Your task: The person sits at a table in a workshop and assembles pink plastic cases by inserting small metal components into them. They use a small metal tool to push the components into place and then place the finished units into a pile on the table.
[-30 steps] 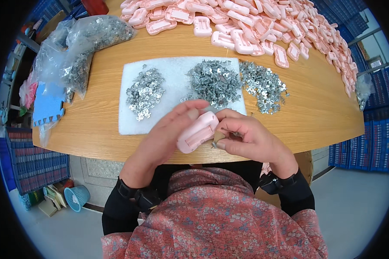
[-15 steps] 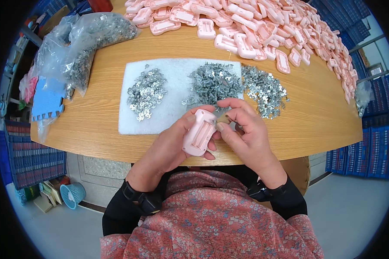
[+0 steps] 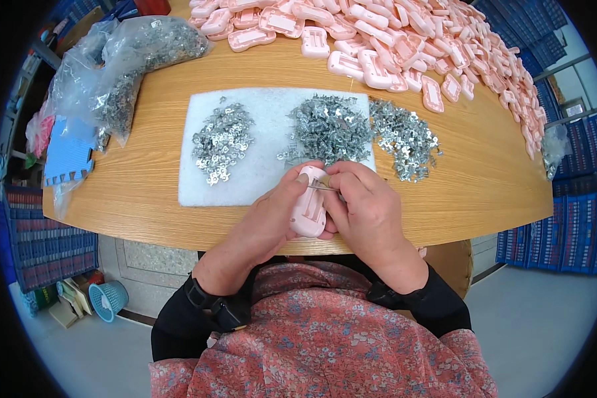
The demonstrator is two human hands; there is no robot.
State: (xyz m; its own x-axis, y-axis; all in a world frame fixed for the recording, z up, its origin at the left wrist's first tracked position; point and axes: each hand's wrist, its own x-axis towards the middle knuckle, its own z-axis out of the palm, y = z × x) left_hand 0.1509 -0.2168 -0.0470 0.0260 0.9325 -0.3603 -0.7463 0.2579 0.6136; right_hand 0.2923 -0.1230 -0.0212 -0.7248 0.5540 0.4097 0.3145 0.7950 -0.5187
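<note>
My left hand [image 3: 268, 211] is closed around a pale pink plastic casing [image 3: 306, 222], its thumb along the upper left edge. A long battery recess in the casing faces up. My right hand [image 3: 370, 211] pinches a thin metal tool [image 3: 320, 188], which lies across the recess near the casing's top end. Its fingers hide the rest of the tool and any small part at its tip. Just beyond my hands, a heap of small metal battery contacts [image 3: 330, 129] lies on a white foam sheet [image 3: 266, 149].
A looser pile of contacts [image 3: 223, 140] lies on the sheet's left, another [image 3: 408, 142] on the wooden table [image 3: 474, 179] to the right. Many pink casings [image 3: 418, 40] are heaped at the back right. Clear bags of metal parts [image 3: 123, 73] and a blue foam mat [image 3: 69, 152] sit at left.
My right hand has moved left and its fingers have closed in over the casing's top end, bringing the metal tool across the recess. The casing has turned slightly more upright in my left hand.
</note>
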